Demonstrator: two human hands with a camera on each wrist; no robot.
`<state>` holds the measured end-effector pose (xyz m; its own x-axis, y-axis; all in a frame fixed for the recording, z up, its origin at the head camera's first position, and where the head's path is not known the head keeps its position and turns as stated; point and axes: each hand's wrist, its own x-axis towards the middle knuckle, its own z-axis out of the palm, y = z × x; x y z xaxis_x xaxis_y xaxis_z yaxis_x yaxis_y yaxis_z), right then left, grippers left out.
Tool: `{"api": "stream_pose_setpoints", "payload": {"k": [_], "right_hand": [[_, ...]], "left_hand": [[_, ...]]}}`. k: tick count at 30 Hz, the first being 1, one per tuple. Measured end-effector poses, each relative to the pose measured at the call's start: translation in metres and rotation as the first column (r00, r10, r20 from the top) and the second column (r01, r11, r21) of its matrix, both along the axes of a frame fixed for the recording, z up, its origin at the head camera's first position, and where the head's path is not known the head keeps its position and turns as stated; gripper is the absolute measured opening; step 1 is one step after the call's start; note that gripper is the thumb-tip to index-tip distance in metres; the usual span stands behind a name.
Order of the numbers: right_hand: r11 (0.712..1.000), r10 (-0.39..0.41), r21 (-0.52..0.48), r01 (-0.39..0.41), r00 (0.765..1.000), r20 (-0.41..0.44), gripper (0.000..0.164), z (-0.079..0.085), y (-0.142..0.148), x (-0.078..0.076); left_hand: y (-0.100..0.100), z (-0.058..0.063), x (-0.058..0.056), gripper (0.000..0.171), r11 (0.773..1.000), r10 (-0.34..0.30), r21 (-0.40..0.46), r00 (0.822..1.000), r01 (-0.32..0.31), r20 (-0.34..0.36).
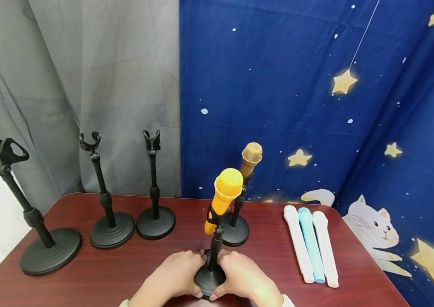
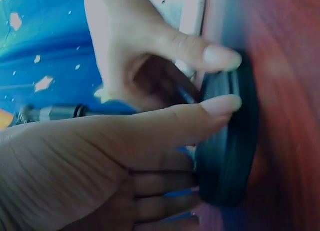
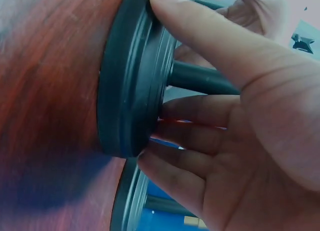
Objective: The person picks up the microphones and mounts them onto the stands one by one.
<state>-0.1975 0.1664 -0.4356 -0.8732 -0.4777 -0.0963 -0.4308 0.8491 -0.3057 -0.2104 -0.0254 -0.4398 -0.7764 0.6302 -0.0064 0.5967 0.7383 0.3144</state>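
Observation:
A black microphone stand (image 1: 210,279) stands near the table's front edge, with a yellow microphone (image 1: 224,192) tilted in its clip. My left hand (image 1: 176,273) grips the left side of its round base and my right hand (image 1: 245,275) grips the right. Both thumbs lie at the front of the base; in the left wrist view they are close together on its rim (image 2: 227,166). From the right wrist view, the fingers curve around the base (image 3: 132,86) below the pole. Just behind, a gold microphone (image 1: 251,155) sits on another black stand (image 1: 236,232).
Three black stands without microphones, one at the far left (image 1: 51,251), one beside it (image 1: 113,230) and one nearer the middle (image 1: 156,221), stand on the reddish table (image 1: 124,273). At right lie two white microphones (image 1: 299,243) (image 1: 326,249) with a blue microphone (image 1: 311,245) between them. Curtains hang behind.

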Motion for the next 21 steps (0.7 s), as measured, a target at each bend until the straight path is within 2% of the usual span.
{"api": "stream_pose_setpoints", "payload": {"k": [5,8,12,17,21], "right_hand": [[1.000,-0.024,-0.005,0.024,0.999,0.021,0.060,-0.001,-0.001,-0.001],[1.000,-0.017,-0.021,0.017,1.000,0.005,0.062,-0.002,-0.003,-0.003],[0.999,0.016,-0.027,-0.018,0.999,-0.051,0.066,-0.004,-0.007,-0.006],[0.998,0.035,-0.050,-0.037,0.998,-0.043,0.072,-0.007,-0.009,-0.010],[0.997,0.045,-0.056,-0.047,0.998,-0.045,0.072,-0.006,-0.013,-0.015]], "left_hand": [[0.011,-0.006,0.005,0.065,0.998,0.005,-0.060,0.996,-0.010,-0.087],[0.013,-0.006,0.005,0.073,0.995,0.030,-0.097,0.994,-0.040,-0.103],[0.010,-0.003,0.004,0.078,0.993,0.067,-0.093,0.995,-0.074,-0.078],[0.005,-0.003,-0.003,0.077,0.995,0.091,-0.030,0.996,-0.092,-0.027],[0.001,-0.004,-0.008,0.080,0.995,0.098,-0.019,0.995,-0.098,-0.028]]}}
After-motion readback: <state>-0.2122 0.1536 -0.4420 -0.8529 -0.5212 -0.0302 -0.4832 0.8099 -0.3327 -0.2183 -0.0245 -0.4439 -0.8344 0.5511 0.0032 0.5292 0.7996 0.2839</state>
